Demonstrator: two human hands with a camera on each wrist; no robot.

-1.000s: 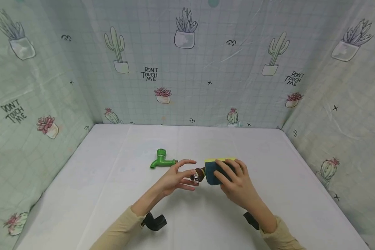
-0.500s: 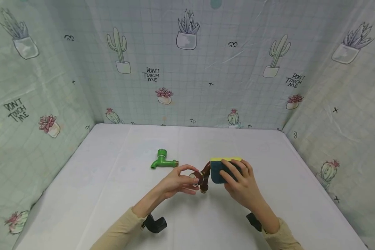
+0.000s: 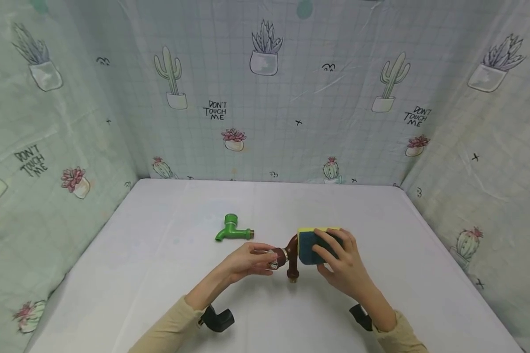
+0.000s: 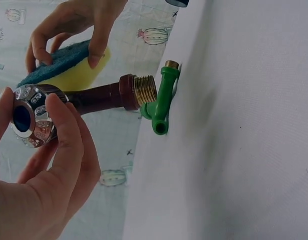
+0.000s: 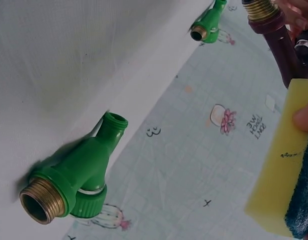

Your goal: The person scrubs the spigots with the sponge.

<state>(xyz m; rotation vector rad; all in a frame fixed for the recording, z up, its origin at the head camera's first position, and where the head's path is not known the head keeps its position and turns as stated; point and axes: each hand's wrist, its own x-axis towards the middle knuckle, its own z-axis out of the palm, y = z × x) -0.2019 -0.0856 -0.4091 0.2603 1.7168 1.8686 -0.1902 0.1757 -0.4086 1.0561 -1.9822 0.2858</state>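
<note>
My left hand grips a brown tap by its round knob, which looks silvery in the left wrist view. The tap is raised off the table, its brass threaded end pointing down in the head view. In my right hand is a sponge with a dark blue scouring side and a yellow side. Fingers lie over the blue face. The sponge is at the tap's curved spout and covers part of it; whether they touch firmly I cannot tell.
A green tap lies on the white table behind my left hand. The right wrist view has a second green tap, hidden in the head view. Black wrist mounts sit under both wrists. Patterned cloth hangs around the table.
The brown tap has turned and come into fuller view, its threaded end now pointing down. My left hand has closed more around the knob. The sponge has shifted slightly right.
</note>
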